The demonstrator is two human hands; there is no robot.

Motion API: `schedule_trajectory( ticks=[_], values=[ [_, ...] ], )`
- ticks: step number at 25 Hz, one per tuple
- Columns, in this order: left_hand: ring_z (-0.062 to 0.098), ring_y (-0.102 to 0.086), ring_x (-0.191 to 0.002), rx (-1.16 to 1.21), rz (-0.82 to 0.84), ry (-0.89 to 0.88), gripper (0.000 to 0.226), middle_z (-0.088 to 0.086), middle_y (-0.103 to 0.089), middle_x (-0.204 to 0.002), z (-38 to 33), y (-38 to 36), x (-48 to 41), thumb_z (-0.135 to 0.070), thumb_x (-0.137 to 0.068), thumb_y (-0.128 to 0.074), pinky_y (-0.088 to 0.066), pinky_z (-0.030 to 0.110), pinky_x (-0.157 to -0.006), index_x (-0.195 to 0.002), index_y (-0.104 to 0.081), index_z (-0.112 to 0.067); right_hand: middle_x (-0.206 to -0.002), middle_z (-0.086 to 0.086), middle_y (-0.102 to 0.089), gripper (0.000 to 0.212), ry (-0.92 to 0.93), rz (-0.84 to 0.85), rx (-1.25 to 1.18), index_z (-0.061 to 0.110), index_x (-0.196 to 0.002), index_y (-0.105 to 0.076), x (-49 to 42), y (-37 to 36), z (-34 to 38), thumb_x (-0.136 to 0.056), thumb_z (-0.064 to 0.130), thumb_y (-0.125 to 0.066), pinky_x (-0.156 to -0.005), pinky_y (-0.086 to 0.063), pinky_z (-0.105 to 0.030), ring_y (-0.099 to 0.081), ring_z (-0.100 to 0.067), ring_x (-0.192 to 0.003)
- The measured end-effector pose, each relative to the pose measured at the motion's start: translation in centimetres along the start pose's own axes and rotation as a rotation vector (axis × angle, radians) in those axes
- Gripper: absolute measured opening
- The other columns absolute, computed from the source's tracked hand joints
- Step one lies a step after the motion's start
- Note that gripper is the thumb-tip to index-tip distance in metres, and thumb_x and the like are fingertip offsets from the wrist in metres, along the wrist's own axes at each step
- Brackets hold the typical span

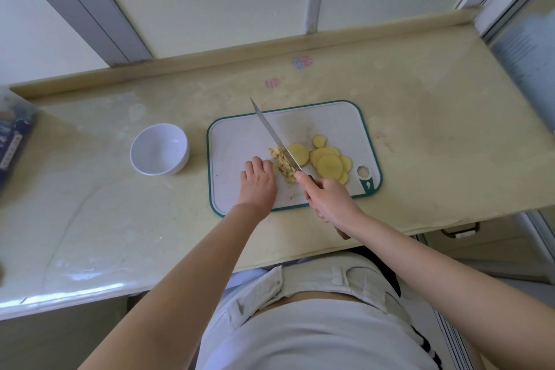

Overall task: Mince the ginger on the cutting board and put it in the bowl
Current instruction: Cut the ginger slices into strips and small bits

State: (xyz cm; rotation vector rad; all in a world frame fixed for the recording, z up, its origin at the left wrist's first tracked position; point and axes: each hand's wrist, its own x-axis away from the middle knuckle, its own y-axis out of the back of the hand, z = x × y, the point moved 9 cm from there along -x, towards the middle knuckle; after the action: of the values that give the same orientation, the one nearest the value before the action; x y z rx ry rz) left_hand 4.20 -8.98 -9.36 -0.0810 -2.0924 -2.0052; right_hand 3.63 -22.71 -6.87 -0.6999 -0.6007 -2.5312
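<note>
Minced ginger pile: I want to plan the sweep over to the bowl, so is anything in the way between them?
Only the left hand, which rests on the cutting board right beside the minced ginger on the bowl's side. Past it, nothing visible lies on the board or the counter before the bowl.

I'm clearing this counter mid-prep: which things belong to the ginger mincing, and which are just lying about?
In use: knife, gripped by the right hand; cutting board; ginger slices; minced ginger; empty white bowl.
Lying about: blue packet at the far left.
</note>
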Motion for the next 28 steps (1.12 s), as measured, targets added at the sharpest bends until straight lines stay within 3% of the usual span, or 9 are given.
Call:
schedule_trajectory(
  ticks=[4,10,13,17,19,22,28],
  values=[
    [0.028,-0.038,-0.101,-0.095,0.016,-0.084,0.046,0.013,-0.037,-0.119,0.2,0.3,-0.2,0.003,-0.081,-0.046,-0.033,0.032,-0.081,-0.124,-0.035,-0.005,-0.049,0.003,-0.036,0.049,0.006,0.002,0.009,0.013,-0.067,-0.046,-0.1,0.0,0.1,-0.094,0.053,-0.049,-0.046,-0.027,-0.025,-0.031,-0.009,-0.038],
    [0.025,-0.037,-0.107,-0.161,-0.002,-0.259,0.054,0.011,-0.037,-0.124,0.5,0.4,0.3,0.000,-0.084,-0.048,-0.036,0.033,-0.092,-0.134,-0.027,-0.006,-0.040,0.011,-0.039,0.050,-0.003,-0.011,-0.024,0.015,-0.061,-0.048,0.2,-0.3,-0.1,-0.095,0.052,-0.050,-0.046,-0.028,-0.022,-0.034,-0.003,-0.034],
    [0.025,-0.034,-0.119,0.042,0.052,-0.203,0.054,0.010,-0.034,-0.134,1.4,0.8,0.1,-0.014,-0.096,-0.042,-0.031,0.033,-0.102,-0.144,-0.017,-0.009,-0.040,0.011,-0.037,0.049,0.002,-0.005,-0.030,0.017,-0.061,-0.047,0.4,-0.9,-0.1,-0.095,0.052,-0.049,-0.047,-0.028,-0.023,-0.033,-0.005,-0.035],
    [0.027,-0.015,-0.139,0.286,0.044,-0.075,0.074,0.009,-0.025,-0.149,3.8,1.5,0.9,-0.034,-0.091,-0.055,-0.015,0.036,-0.114,-0.147,-0.014,-0.009,-0.047,0.006,-0.036,0.049,0.012,0.007,-0.041,0.014,-0.066,-0.046,0.5,-1.6,-0.3,-0.095,0.053,-0.049,-0.045,-0.028,-0.025,-0.032,-0.011,-0.042],
    [0.028,-0.015,-0.138,0.339,-0.027,0.036,0.080,0.010,-0.025,-0.149,5.8,2.0,1.4,-0.039,-0.086,-0.061,-0.015,0.037,-0.114,-0.147,-0.018,-0.010,-0.051,0.003,-0.036,0.048,0.007,0.011,-0.044,0.012,-0.070,-0.048,0.5,-2.0,-0.6,-0.095,0.053,-0.048,-0.045,-0.028,-0.025,-0.031,-0.013,-0.045],
    [0.029,-0.024,-0.132,0.363,0.028,0.164,0.087,0.009,-0.026,-0.146,7.7,1.1,2.1,-0.046,-0.082,-0.064,-0.024,0.037,-0.109,-0.146,-0.017,-0.012,-0.053,0.003,-0.036,0.049,-0.011,0.015,-0.041,0.011,-0.071,-0.048,0.3,-2.6,-1.0,-0.095,0.053,-0.048,-0.047,-0.028,-0.025,-0.031,-0.013,-0.045],
    [0.027,-0.036,-0.127,0.607,0.085,0.167,0.075,0.011,-0.030,-0.139,6.3,0.1,1.9,-0.019,-0.085,-0.067,-0.030,0.029,-0.104,-0.145,-0.024,-0.008,-0.055,-0.002,-0.035,0.051,0.009,0.021,-0.009,0.010,-0.070,-0.047,0.3,-3.3,-0.7,-0.094,0.055,-0.047,-0.051,-0.028,-0.028,-0.032,-0.014,-0.047]
  ],
)
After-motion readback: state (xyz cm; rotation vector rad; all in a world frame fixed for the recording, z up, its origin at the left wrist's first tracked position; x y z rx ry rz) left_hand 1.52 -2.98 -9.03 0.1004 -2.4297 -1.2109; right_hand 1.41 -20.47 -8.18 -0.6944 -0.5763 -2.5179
